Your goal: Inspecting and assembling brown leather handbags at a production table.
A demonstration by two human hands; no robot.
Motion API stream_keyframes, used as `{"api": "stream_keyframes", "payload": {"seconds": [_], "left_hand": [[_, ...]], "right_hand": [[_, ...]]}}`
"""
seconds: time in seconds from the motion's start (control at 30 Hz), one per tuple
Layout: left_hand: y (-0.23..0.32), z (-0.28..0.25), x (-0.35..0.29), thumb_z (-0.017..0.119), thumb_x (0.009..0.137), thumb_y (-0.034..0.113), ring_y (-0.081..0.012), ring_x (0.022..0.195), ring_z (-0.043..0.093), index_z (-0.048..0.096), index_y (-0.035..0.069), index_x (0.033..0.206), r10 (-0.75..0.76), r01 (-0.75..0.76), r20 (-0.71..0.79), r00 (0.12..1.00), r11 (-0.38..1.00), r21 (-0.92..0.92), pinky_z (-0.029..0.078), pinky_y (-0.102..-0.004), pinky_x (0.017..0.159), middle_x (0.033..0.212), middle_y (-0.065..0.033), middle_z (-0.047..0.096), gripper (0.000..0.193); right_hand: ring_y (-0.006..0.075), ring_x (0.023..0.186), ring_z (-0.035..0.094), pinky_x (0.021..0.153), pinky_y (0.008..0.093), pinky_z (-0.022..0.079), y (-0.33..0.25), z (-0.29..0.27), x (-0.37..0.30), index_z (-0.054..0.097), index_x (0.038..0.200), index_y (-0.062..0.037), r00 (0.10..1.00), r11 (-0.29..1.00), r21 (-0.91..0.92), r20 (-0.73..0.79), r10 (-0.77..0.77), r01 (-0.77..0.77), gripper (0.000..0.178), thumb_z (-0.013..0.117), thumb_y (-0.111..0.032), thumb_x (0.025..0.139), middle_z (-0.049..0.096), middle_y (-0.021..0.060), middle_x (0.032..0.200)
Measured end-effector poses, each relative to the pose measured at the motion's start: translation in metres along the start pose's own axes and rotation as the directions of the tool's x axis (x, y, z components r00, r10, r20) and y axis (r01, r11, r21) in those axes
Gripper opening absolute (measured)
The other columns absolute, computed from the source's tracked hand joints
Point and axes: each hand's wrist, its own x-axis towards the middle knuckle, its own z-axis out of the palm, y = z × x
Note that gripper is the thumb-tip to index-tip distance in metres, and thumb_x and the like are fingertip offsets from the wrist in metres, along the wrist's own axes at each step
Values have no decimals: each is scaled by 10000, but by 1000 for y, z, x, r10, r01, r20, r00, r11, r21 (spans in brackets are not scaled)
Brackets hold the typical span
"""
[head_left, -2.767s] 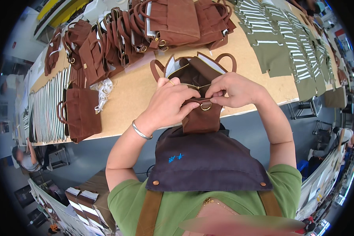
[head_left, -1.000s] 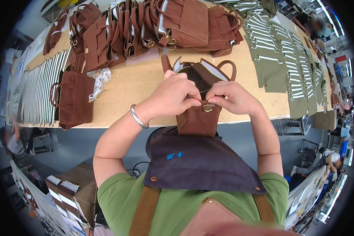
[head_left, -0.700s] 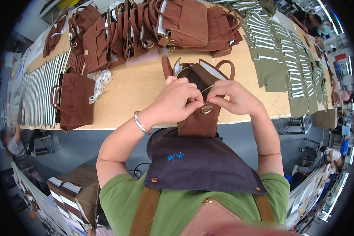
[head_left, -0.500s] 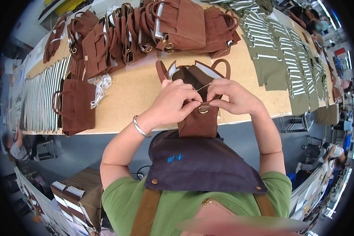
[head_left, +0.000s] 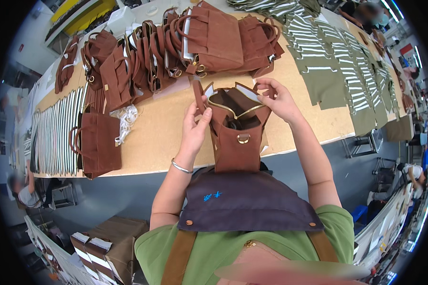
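— What's that brown bag (head_left: 236, 135) like?

— A small brown suede-like handbag, standing upright at the near edge of the table, its lower part hanging over the edge. The mouth is spread wide open, showing a gold zip line and a dark inside.

— Any fittings?

— A gold ring on the front, and brown handles at both sides.

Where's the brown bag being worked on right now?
In the head view, the open brown bag hangs over the near edge of the wooden table, centre frame, held between the left hand and right hand, just below the pile of brown bags.
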Motion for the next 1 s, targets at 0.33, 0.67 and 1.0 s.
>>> {"api": "stream_keyframes", "payload": {"seconds": [0.33,0.67,1.0], "left_hand": [[68,67,-46,713,788,196,-311,1074,500,661,31,1000,418,-654,509,753,564,504,419,-379,926,1131,-152,519,273],[15,23,-18,712,839,265,-287,1057,572,510,23,1277,273,-544,575,771,752,372,440,-398,939,1117,-181,590,539],[9,-10,-18,597,933,113,-96,902,555,569,69,1061,30,-13,173,985,995,-99,462,-255,810,978,4,606,137]], "right_hand": [[207,812,605,792,313,454,-108,7,-43,694,906,-61,878,767,-451,370,-304,456,205,665,-44,704,641,49,884],[227,1193,500,1050,425,246,-55,-5,-46,698,657,-184,725,604,-400,370,-581,689,317,577,93,560,623,-18,1157],[285,1109,545,951,400,381,-11,-70,-57,583,546,-112,799,529,-732,35,-600,429,182,626,63,568,619,50,1065]]}}
